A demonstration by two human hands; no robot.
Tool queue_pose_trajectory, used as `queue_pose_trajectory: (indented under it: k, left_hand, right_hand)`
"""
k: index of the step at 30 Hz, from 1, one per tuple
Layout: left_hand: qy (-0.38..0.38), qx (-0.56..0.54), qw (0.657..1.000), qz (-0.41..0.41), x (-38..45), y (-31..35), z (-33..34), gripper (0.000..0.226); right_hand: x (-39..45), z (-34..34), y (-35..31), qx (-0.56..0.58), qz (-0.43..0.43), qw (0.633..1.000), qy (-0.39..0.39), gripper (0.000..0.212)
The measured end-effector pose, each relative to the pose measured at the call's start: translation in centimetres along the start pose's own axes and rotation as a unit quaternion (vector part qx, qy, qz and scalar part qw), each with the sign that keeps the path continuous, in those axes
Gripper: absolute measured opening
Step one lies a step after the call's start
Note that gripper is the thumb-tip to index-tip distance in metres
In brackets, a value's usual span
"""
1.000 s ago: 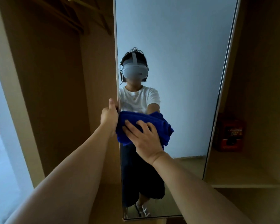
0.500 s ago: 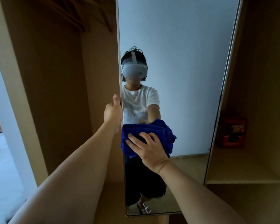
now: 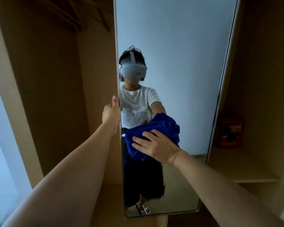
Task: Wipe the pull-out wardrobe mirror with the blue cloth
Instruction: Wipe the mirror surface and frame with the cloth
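The tall pull-out mirror (image 3: 179, 46) stands upright in the middle of the wardrobe and reflects a person in a white shirt with a headset. My left hand (image 3: 111, 113) grips the mirror's left edge at mid height, thumb up. A bunched blue cloth (image 3: 161, 126) is pressed flat against the lower middle of the glass under my right hand (image 3: 156, 146), whose fingers spread over the cloth's lower part. Part of the cloth is doubled by its reflection.
An open wooden wardrobe bay (image 3: 56, 95) lies to the left, with hanger rails (image 3: 75, 17) overhead. To the right a shelf (image 3: 246, 174) carries a red box (image 3: 229, 131). The mirror's bottom edge (image 3: 161, 214) hangs above the wardrobe floor.
My right hand has slid the cloth to the right and slightly down across the glass. My left hand keeps its hold on the mirror's edge.
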State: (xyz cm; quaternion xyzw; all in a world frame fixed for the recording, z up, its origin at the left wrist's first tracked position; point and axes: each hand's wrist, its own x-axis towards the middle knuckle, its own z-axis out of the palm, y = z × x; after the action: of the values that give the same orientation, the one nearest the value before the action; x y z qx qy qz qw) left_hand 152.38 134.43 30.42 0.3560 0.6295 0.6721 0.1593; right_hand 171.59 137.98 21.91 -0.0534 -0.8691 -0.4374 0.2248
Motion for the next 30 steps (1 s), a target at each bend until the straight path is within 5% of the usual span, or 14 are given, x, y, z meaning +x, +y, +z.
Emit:
queue_pose_trajectory:
  k: [8,21,30]
  left_hand:
    - [-0.007,-0.038,0.999,0.016,0.1,-1.0,0.3,0.042]
    - [0.024,-0.051,0.998,-0.009,0.3,-4.3,0.6,0.036]
    - [0.015,0.061,0.998,0.009,-0.1,-6.2,0.7,0.038]
  right_hand:
    - [0.9,-0.5,1.6,-0.010,0.159,0.983,0.088,0.047]
    - [-5.0,4.1,-3.5,-0.027,0.114,0.992,0.041,0.048]
    - [0.1,1.9,-3.2,0.031,0.222,0.972,0.074,0.045]
